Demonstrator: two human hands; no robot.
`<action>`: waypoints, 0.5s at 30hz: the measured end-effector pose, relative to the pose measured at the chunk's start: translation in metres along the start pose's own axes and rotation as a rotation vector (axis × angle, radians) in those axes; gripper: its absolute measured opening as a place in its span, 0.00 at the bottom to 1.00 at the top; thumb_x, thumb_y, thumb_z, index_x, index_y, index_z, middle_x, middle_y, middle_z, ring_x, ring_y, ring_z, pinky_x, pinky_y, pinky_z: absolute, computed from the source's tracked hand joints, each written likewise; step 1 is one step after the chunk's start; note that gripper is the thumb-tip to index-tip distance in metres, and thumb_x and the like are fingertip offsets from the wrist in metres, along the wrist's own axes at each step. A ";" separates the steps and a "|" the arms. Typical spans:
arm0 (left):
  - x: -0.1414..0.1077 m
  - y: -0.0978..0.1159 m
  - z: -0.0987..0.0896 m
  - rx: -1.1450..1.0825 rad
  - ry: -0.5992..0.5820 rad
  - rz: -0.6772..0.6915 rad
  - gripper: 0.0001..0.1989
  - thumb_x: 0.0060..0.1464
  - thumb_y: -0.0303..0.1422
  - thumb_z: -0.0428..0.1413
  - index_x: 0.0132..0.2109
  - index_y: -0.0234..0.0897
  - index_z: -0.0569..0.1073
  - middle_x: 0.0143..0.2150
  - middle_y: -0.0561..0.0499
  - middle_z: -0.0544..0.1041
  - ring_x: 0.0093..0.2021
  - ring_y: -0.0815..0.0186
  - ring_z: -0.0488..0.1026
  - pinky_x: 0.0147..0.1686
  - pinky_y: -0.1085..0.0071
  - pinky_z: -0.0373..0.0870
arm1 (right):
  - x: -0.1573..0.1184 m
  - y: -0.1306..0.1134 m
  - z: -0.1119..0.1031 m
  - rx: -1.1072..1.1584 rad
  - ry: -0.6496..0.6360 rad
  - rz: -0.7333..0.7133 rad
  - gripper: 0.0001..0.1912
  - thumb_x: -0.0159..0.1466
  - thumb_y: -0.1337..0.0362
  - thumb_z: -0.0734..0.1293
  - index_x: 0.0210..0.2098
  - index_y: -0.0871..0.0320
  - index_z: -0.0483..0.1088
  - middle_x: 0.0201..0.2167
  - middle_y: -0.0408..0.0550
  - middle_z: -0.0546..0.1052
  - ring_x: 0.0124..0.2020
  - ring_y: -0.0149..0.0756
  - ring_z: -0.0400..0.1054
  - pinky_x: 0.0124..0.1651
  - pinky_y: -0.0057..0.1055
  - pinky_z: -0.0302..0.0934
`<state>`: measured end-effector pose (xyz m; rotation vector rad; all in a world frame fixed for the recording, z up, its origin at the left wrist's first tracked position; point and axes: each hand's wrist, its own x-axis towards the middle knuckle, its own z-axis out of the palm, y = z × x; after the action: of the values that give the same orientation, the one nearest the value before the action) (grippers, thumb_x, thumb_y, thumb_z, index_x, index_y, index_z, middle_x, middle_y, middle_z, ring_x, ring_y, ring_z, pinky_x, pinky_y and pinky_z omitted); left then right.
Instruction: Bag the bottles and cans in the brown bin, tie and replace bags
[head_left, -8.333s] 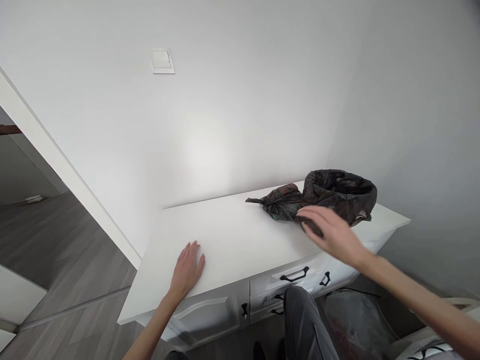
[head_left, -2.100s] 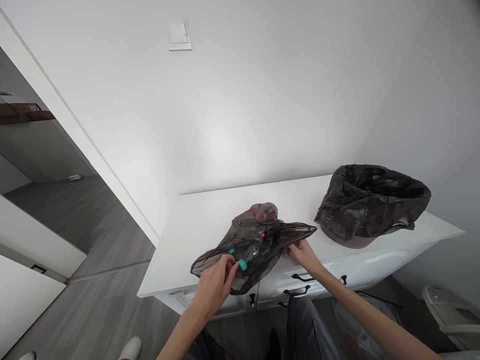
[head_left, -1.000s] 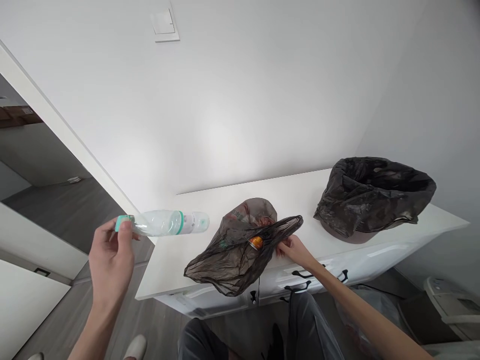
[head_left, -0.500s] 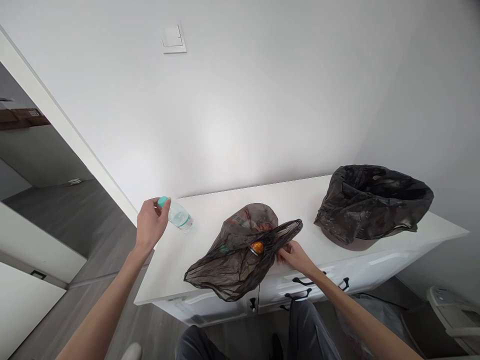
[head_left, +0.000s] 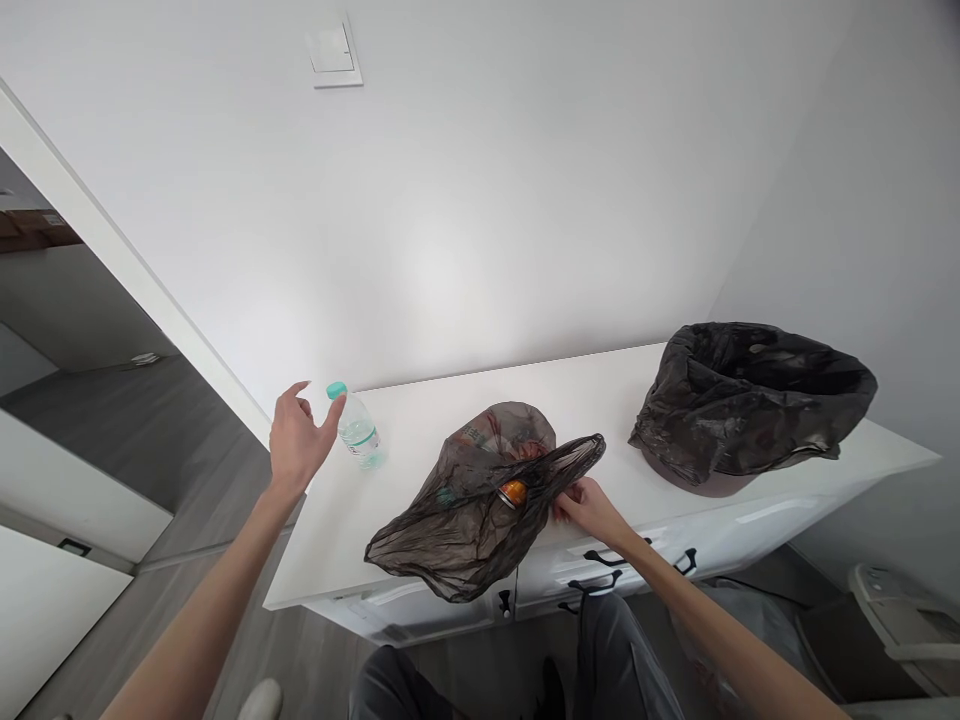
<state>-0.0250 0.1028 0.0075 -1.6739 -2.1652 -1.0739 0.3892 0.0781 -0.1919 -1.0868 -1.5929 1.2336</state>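
Observation:
A clear plastic bottle (head_left: 361,432) with a teal cap stands upright at the left end of the white cabinet top. My left hand (head_left: 296,432) is just left of its cap, thumb and fingers spread apart, holding nothing. In the middle lies a thin, see-through black plastic bag (head_left: 480,510). An orange can (head_left: 513,493) shows in it, along with red and green items I cannot make out. My right hand (head_left: 589,508) pinches the bag's right edge; its fingertips are partly hidden by the plastic.
A brown bin (head_left: 701,482) lined with a black bag stands on the right of the cabinet top (head_left: 330,540). Drawers with black handles (head_left: 596,583) face me below. A doorway opens at left, and a pale appliance (head_left: 900,620) sits at lower right.
My left hand has let go of the bottle cap and its fingers have opened. The bottle now stands upright instead of tilted. My right hand stays at the bag's edge.

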 end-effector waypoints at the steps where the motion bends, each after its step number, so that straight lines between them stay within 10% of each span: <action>1: -0.010 0.009 -0.005 -0.015 0.041 0.024 0.31 0.60 0.55 0.53 0.59 0.35 0.68 0.35 0.51 0.70 0.33 0.60 0.70 0.33 0.66 0.67 | 0.000 0.000 0.000 0.005 0.000 -0.002 0.13 0.63 0.55 0.65 0.25 0.53 0.66 0.19 0.43 0.73 0.24 0.38 0.69 0.31 0.32 0.63; 4: -0.051 0.040 -0.013 -0.089 0.010 0.173 0.19 0.63 0.51 0.50 0.46 0.40 0.71 0.29 0.53 0.67 0.29 0.62 0.67 0.30 0.68 0.66 | 0.000 0.001 -0.001 0.001 0.001 0.001 0.13 0.64 0.55 0.65 0.26 0.53 0.66 0.19 0.44 0.74 0.24 0.38 0.69 0.31 0.32 0.63; 10: -0.144 0.084 0.018 -0.218 -0.695 0.625 0.19 0.69 0.44 0.44 0.32 0.43 0.68 0.30 0.50 0.73 0.28 0.63 0.71 0.30 0.66 0.69 | 0.000 0.006 -0.004 -0.031 0.006 0.013 0.16 0.65 0.51 0.65 0.25 0.54 0.66 0.20 0.45 0.75 0.25 0.39 0.70 0.32 0.33 0.63; 15: -0.179 0.103 0.068 -0.206 -0.589 0.543 0.10 0.69 0.39 0.47 0.48 0.41 0.69 0.47 0.41 0.75 0.42 0.57 0.76 0.41 0.59 0.73 | 0.001 0.008 -0.006 -0.041 0.003 -0.001 0.17 0.65 0.53 0.65 0.24 0.54 0.66 0.20 0.46 0.75 0.25 0.39 0.70 0.32 0.32 0.63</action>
<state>0.1468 0.0209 -0.0981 -2.7327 -1.7012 -0.7192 0.3956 0.0821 -0.1987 -1.1132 -1.6220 1.2033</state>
